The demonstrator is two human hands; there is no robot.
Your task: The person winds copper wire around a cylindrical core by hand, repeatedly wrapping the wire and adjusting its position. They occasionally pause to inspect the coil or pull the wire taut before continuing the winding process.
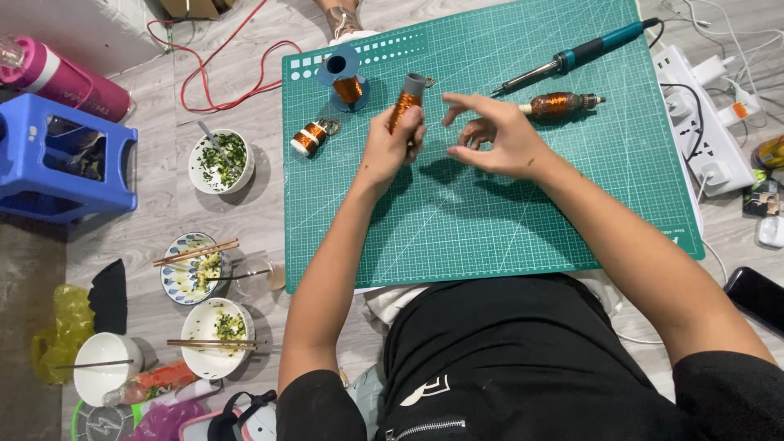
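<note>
While both arms reach over it, mat: green cutting mat lies on the floor.
Left hand: closed around an upright copper coil on a grey tube, above the mat.
Right hand: loosely open, fingers curled, holding nothing, just beside the coil.
Soldering iron: lies at the mat's far edge.

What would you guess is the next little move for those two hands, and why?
Probably the right hand closes in on the copper coil. The left hand holds that coil upright over the green mat, while the right hand's fingers are pinched just beside it, apart from it. Whether they pinch a wire is too fine to tell.
</note>
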